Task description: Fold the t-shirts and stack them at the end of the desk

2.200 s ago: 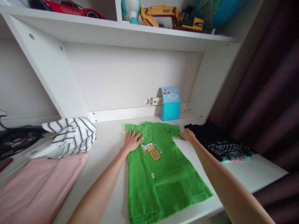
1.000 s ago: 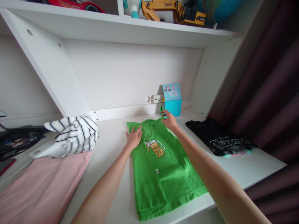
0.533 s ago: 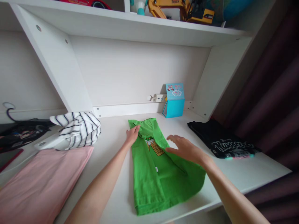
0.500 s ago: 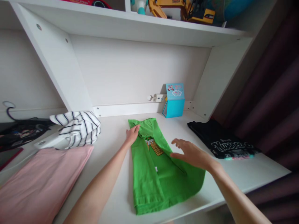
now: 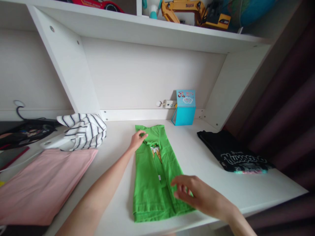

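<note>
A green T-shirt [image 5: 146, 183] lies on the white desk with both long sides folded inward. A strip of its beer-mug print [image 5: 155, 153] and a small white tag [image 5: 159, 177] show between the folds. My left hand [image 5: 138, 139] rests at the shirt's upper left edge, thumb and fingers bent with a small gap between them. Over the lower right fold hovers my right hand [image 5: 197, 193], its fingers loosely curled and apart, nothing in them. Whether its fingertips touch the cloth I cannot tell.
Left lie a folded pink garment [image 5: 51, 180], a bunched striped cloth [image 5: 86, 132] and a black garment on a hanger [image 5: 29, 132]. A folded black T-shirt [image 5: 233, 152] lies right. Behind stands a blue desk calendar [image 5: 185, 114]. Toys sit on the shelf [image 5: 157, 28] above.
The shirt's right side has come over toward the middle, covering most of the print. My right hand has moved down toward the hem. My left hand has shifted slightly left.
</note>
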`<action>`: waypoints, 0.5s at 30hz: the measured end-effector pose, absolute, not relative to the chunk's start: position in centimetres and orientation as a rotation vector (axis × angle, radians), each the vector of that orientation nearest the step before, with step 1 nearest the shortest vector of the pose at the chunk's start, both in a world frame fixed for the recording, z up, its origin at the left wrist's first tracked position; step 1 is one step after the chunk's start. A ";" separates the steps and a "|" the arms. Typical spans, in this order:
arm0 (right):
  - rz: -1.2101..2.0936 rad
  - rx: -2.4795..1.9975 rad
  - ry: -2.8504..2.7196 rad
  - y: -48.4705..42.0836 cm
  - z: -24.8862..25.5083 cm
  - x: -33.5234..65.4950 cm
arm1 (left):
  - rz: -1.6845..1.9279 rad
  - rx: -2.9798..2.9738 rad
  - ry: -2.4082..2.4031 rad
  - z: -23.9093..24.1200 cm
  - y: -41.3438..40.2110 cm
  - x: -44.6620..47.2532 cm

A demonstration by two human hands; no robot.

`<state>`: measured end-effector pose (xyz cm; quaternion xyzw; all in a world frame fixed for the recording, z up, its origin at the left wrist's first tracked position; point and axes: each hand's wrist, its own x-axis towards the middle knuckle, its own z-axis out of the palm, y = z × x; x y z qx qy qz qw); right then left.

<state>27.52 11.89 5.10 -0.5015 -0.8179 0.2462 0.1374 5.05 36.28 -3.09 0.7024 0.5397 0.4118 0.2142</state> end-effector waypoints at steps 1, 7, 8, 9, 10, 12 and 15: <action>0.616 -1.463 -2.330 13.0 4.8 27.3 | 1.133 1.953 1.508 -3.2 36.3 5.0; 0.278 -1.528 -2.562 17.1 -0.3 26.8 | 1.013 1.987 1.631 -3.2 36.5 4.7; 0.310 -1.521 -2.597 17.2 -0.5 27.0 | 1.011 1.991 1.664 -3.0 36.4 4.8; 0.343 -1.517 -2.624 17.1 -0.4 27.2 | 1.017 2.009 1.704 -2.8 36.2 5.1; 0.370 -1.512 -2.647 17.2 0.0 27.5 | 1.025 2.057 1.748 -2.6 36.1 5.4; 0.372 -1.516 -2.655 18.2 1.3 27.8 | 0.999 2.257 1.791 -2.3 35.7 6.0; 0.217 -1.596 -2.531 22.3 2.9 27.5 | 0.787 2.561 1.737 -2.6 35.5 6.8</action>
